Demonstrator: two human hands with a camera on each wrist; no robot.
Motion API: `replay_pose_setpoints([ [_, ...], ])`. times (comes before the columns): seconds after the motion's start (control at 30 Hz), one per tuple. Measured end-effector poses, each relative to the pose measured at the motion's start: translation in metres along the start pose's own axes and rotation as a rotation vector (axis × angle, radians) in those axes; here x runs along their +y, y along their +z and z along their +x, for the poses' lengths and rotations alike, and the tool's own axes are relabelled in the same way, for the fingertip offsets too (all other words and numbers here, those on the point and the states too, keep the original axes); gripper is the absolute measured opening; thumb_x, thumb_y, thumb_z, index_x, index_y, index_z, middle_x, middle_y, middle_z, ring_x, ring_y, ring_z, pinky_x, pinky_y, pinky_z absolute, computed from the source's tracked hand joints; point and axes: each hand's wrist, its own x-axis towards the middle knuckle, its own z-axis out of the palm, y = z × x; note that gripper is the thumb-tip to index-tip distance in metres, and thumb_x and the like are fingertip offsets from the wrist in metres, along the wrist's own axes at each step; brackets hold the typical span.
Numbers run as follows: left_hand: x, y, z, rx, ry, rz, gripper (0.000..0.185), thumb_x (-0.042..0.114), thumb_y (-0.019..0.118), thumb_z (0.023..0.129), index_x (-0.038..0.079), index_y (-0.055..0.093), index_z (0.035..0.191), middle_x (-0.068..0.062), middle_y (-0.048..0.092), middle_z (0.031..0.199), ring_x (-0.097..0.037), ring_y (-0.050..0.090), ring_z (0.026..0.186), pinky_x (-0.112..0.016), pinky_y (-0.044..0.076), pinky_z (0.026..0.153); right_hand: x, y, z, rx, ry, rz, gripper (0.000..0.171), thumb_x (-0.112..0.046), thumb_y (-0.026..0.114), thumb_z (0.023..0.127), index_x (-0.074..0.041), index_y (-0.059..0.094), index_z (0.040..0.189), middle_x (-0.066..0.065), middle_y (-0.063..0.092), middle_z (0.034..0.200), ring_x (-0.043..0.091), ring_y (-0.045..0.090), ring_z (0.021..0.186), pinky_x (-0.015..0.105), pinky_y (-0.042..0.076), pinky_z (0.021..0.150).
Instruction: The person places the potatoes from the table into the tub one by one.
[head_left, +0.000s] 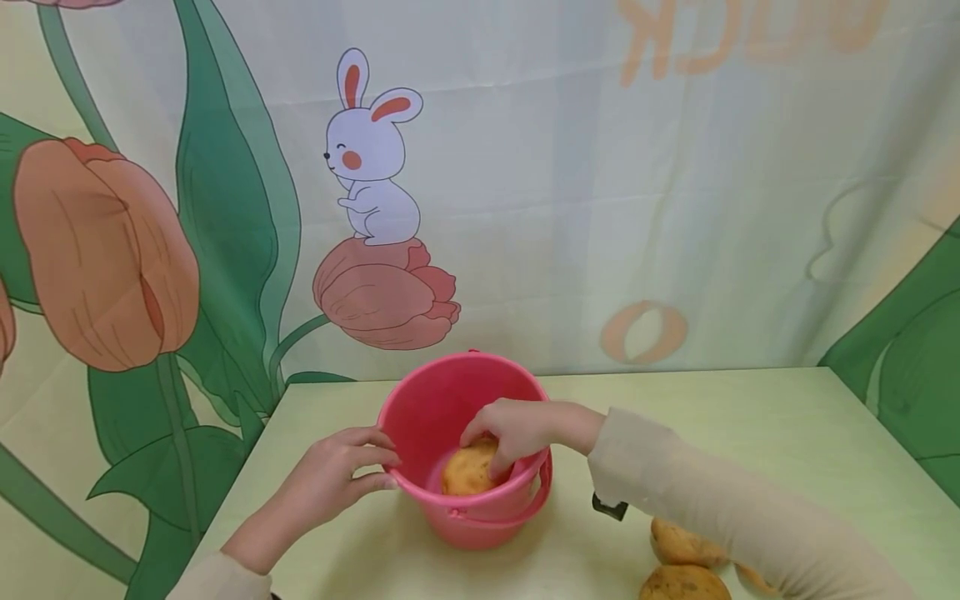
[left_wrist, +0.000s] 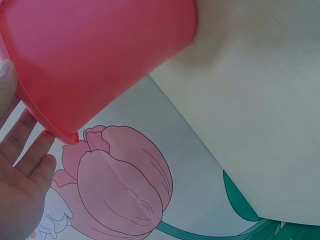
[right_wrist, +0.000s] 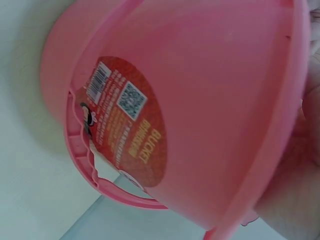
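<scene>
Fingers of my right hand (head_left: pixel 512 427) curl round the rounded yellow-brown potato (head_left: pixel 467 471) inside the pink plastic bucket (head_left: pixel 435 404); my left hand (head_left: pixel 330 473) pinches its rim. Snagging that could tip it.

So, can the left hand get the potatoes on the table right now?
Probably not easily: the left hand grips the pink bucket, which stands between it and those potatoes, and the right sleeve partly covers them in the head view.
</scene>
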Motion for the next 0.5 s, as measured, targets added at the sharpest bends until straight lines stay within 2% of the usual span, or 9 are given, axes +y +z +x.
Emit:
replay_pose_setpoints([
  [0.1, -0.0003, 0.0010, -0.0004, 0.006, 0.003, -0.001, 0.029, 0.045, 0.062, 0.072, 0.023, 0.070, 0.089, 0.009, 0.061, 0.095, -0.010, 0.056, 0.091, -0.026, 0.052, 0.073, 0.0016, 0.0029, 0.0034, -0.009, 0.015, 0.009, 0.049, -0.015, 0.075, 0.067, -0.017, 0.060, 0.114, -0.008, 0.057, 0.102, 0.009, 0.049, 0.096, 0.018, 0.051, 0.064],
  [0.2, -0.0003, 0.0017, -0.0008, 0.007, 0.001, -0.005, 0.022, 0.035, 0.070, 0.070, 0.023, 0.070, 0.089, 0.009, 0.060, 0.095, -0.010, 0.056, 0.091, -0.026, 0.052, 0.072, 0.0034, 0.0052, 0.0064, -0.013, 0.024, -0.003, 0.048, -0.016, 0.075, 0.067, -0.018, 0.061, 0.113, -0.008, 0.058, 0.102, 0.009, 0.049, 0.096, 0.018, 0.051, 0.063],
  [0.5, -0.0009, 0.0013, -0.0013, 0.032, 0.008, -0.004, 0.021, 0.029, 0.074, 0.067, 0.023, 0.070, 0.087, 0.009, 0.061, 0.094, -0.010, 0.056, 0.091, -0.026, 0.052, 0.073, 0.0052, 0.0071, 0.0091, -0.007, 0.024, -0.006, 0.049, -0.017, 0.076, 0.068, -0.018, 0.060, 0.114, -0.008, 0.058, 0.102, 0.009, 0.050, 0.096, 0.018, 0.051, 0.062],
])
